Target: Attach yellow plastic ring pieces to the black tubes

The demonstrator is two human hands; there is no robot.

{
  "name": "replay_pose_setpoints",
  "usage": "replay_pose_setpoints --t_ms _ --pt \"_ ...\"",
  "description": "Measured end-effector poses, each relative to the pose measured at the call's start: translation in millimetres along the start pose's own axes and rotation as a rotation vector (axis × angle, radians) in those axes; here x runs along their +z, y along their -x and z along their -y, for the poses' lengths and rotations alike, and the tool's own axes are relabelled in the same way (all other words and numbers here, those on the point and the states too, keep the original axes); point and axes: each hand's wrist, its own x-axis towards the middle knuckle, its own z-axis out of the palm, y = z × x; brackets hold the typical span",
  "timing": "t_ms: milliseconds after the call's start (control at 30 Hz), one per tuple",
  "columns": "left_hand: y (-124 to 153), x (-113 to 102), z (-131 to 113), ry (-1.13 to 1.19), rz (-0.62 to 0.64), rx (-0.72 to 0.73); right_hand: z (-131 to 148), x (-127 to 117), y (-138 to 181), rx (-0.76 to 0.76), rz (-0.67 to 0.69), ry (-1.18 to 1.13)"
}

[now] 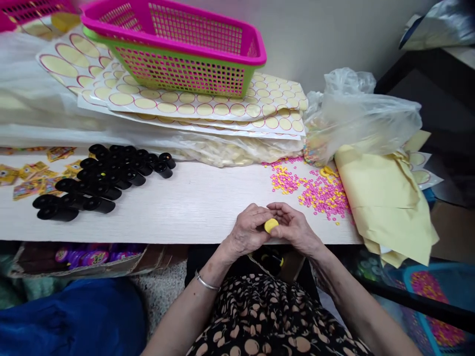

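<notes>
Both hands meet at the near edge of the white table [193,202]. My left hand [248,230] and my right hand [295,227] are closed together around a small round yellow cap [270,225], fingers pinching it from both sides. Just beyond the hands, to the right, lies a scatter of small pink and yellow beads [319,193] on the table. A silver bangle sits on my left wrist.
A pile of black tubes [104,180] lies at left, with printed yellow packets [29,178] beside it. Sheets of round yellow stickers [208,101] carry stacked pink and green baskets [178,44]. Plastic bags [356,113] and yellow paper [386,198] sit at right.
</notes>
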Motion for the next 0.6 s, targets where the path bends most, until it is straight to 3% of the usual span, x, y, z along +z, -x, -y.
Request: replay_pose_setpoints --t_ms 100,167,233,300,367,467,533,600 --pt "-1.3 1.8 -5.8 0.022 -0.023 0.035 3.5 -5.2 7.6 0.020 0.071 -0.053" --pt "2.0 1.3 -12.7 0.025 0.030 0.091 9.3 -6.6 21.0 0.005 0.106 0.003" --pt "11.3 -5.8 -18.1 0.031 0.079 0.149 12.0 -10.1 42.2 0.001 0.173 0.147" --pt "26.6 -24.2 -17.3 -0.025 -0.002 0.141 2.7 -19.3 66.0 0.030 0.238 0.426" --pt "46.0 -55.8 -8.4 -0.207 -0.253 0.021 -22.5 -33.2 82.9 0.009 0.259 0.757" --pt "76.8 -119.7 13.4 -0.597 -0.827 -0.327 -73.6 -50.5 84.8 -0.063 0.265 1.155" --pt "95.1 -159.8 28.0 -0.769 -1.169 -0.547 -99.9 -53.9 75.7 -0.054 0.295 1.302" --pt "109.4 -188.6 40.0 -0.821 -1.337 -0.697 -114.7 -50.3 65.2 -0.077 0.301 1.358"
